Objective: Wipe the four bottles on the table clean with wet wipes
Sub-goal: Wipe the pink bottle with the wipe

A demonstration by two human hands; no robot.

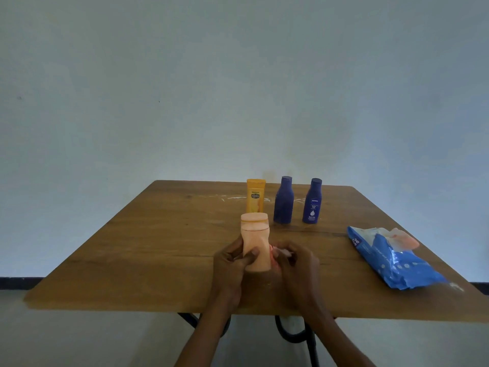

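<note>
Your left hand (232,260) grips the peach bottle (255,242) upright, near on the worktop (158,247); your right hand (293,263) pinches a wipe (281,251) against it. Likely light, slick plastic: hold the waist.

Two bare forearms, left hand (232,263), right hand (296,266), no sleeves

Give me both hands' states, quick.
Left hand: fingers curled round the peach bottle, holding it upright.
Right hand: fingers pinch a wipe beside the bottle.
</note>
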